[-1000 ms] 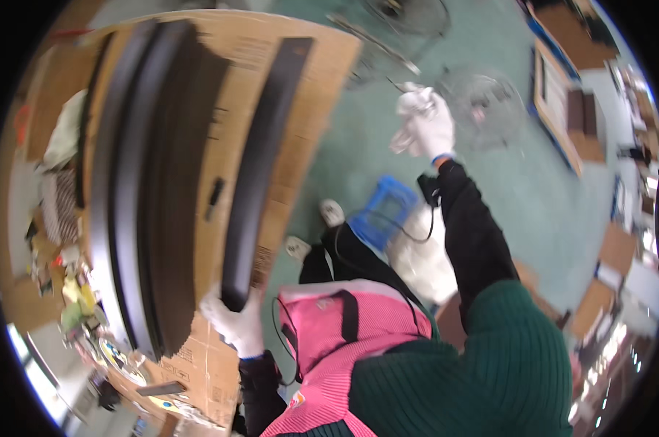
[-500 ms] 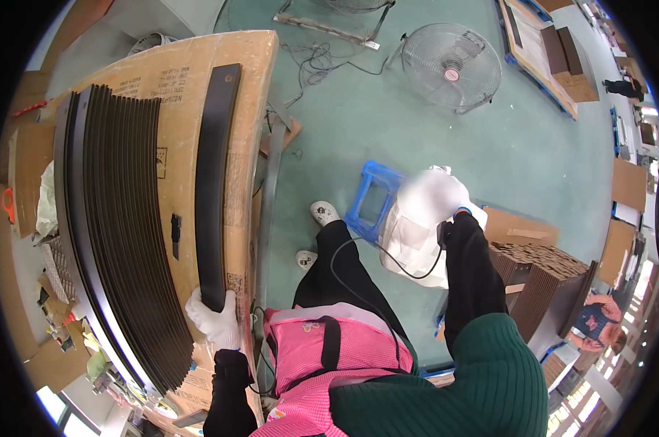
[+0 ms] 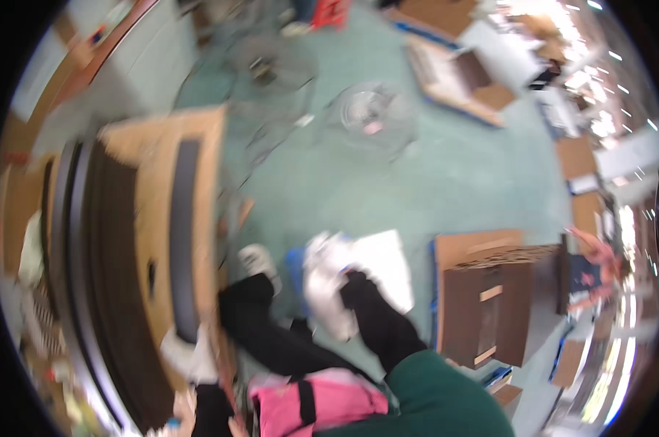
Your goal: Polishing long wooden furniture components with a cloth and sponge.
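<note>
One dark strip [image 3: 184,240] at 9 o'clock, left hand [image 3: 191,357] at its near end. Right hand [image 3: 331,253] by white bundle [image 3: 325,298], 6 o'clock. Both hands' fingers blurred, can't tell grip.

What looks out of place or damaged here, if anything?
Nothing looks plainly spilled or broken, though blur hides fine detail. The one mild oddity: a single dark strip lies apart from the stacked strips on the cardboard, its near end at the gloved left hand.
</note>
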`<act>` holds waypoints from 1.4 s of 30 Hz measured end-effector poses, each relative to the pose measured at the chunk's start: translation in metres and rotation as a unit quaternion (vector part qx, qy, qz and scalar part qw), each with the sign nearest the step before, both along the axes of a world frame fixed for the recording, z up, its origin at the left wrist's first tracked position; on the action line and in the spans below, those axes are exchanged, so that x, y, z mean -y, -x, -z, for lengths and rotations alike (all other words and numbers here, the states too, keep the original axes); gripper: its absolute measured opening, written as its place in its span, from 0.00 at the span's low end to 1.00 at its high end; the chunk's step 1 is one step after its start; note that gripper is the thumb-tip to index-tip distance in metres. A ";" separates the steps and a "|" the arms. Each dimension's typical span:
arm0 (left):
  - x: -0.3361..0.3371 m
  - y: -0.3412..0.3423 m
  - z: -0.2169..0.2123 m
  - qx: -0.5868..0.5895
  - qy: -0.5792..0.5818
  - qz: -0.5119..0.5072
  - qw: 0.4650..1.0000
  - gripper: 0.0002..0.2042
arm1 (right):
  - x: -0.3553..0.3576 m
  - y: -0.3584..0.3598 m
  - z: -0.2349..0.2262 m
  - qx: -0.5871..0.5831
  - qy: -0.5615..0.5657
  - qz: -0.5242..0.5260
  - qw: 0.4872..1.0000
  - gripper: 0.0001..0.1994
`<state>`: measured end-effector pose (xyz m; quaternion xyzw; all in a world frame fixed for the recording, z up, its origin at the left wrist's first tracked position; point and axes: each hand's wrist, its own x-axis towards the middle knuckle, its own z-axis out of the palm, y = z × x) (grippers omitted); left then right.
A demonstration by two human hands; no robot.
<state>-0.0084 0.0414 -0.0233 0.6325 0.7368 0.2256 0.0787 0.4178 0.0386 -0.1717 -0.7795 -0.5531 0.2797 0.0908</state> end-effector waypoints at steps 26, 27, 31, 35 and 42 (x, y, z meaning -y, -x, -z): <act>0.000 -0.008 -0.028 0.046 0.064 -0.033 0.996 0.36 | -0.170 -0.116 -0.570 -0.331 -0.248 -0.056 0.909 0.20; 0.000 -0.008 -0.032 0.021 0.033 -0.039 0.998 0.35 | -0.181 -0.100 -0.559 -0.293 -0.199 -0.105 0.929 0.18; 0.003 -0.005 -0.042 0.025 0.077 -0.030 0.996 0.38 | -0.209 -0.067 -0.480 -0.030 -0.048 -0.169 0.984 0.17; 0.002 -0.008 -0.036 0.028 0.032 -0.015 0.999 0.37 | -0.226 -0.068 -0.394 -0.005 -0.012 -0.327 0.945 0.21; 0.015 -0.048 -0.030 -0.034 0.090 -0.114 0.989 0.38 | -0.301 -0.068 -0.268 -0.219 -0.021 -0.202 0.954 0.11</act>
